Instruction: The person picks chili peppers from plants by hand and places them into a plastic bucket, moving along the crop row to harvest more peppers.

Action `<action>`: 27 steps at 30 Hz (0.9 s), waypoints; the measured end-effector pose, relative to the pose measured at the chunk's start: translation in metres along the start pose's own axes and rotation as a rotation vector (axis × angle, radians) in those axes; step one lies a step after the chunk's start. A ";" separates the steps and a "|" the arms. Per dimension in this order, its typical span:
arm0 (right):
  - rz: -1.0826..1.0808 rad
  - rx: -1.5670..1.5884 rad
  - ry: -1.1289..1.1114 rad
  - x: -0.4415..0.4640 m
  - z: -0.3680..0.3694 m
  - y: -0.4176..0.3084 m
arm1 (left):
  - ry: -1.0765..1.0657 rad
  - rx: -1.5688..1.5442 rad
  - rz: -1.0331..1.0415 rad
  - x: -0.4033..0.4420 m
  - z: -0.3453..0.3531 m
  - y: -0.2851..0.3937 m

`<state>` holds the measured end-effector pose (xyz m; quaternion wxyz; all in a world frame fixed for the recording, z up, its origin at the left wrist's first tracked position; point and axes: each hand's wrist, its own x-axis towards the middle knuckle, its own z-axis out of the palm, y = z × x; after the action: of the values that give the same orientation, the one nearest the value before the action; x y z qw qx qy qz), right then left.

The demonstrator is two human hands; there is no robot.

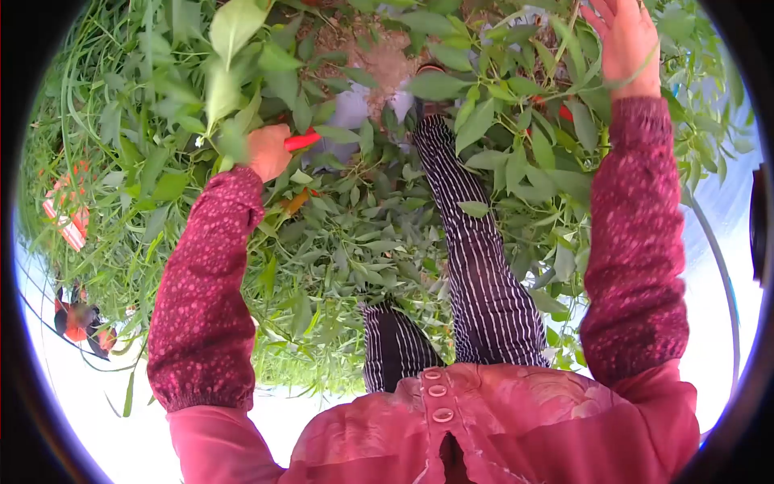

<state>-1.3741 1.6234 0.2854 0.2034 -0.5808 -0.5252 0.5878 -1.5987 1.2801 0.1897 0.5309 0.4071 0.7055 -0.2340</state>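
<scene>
My left hand [269,152] is closed around a red chili pepper [301,141], which sticks out past the fingers to the right. Pepper leaves surround this hand, and a few blurred ones hang just above it. Below it, an orange pepper [296,201] shows among the foliage. At the top right, my right hand [631,50] reaches up beside a leafy pepper plant [516,137], with its fingers apart. The frame's top edge cuts off some of its fingertips, and I see nothing held in it. A red pepper [566,112] hangs in the leaves to its lower left.
Bare soil [379,60] and pale sheeting [348,109] show between the plants. My striped trouser leg [472,242] stands among dense foliage. Tall grass [81,105] grows at the left, near a red-and-white striped object [68,222]. A thin hose-like line [720,242] curves down the right side.
</scene>
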 end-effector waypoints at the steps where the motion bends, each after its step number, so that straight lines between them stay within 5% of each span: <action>1: -0.116 -0.070 0.121 -0.020 0.010 0.004 | 0.058 -0.069 0.057 -0.007 -0.003 0.001; 2: -0.232 -0.141 0.240 -0.039 0.015 0.006 | 0.049 -0.067 0.058 -0.007 -0.002 0.002; 4: -0.339 -0.172 0.134 -0.078 0.021 0.003 | 0.158 -0.167 0.117 -0.010 -0.002 0.000; 6: -0.185 -0.065 0.153 -0.107 0.042 0.014 | 0.146 -0.221 0.134 -0.017 -0.006 0.002; 12: 0.156 0.266 -0.243 -0.200 0.117 0.084 | 0.123 -0.074 0.173 -0.046 -0.014 0.014; 14: 0.453 0.408 -0.241 -0.208 0.130 0.112 | 0.121 -0.107 0.186 -0.053 -0.011 0.009; 18: 0.837 0.428 -0.305 -0.208 0.135 0.145 | 0.357 -0.214 0.319 -0.074 0.001 0.009; 24: 0.850 0.827 -0.576 -0.208 0.153 0.149 | 0.588 -0.345 0.239 -0.081 -0.010 0.035; 27: 0.935 1.113 -0.504 -0.209 0.157 0.156 | 0.296 -0.062 0.267 -0.086 0.009 0.039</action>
<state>-1.4067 1.3294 0.2146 0.0702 -0.4029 0.1176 0.9049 -1.5529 1.2668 0.2715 0.4599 0.5103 0.7225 -0.0775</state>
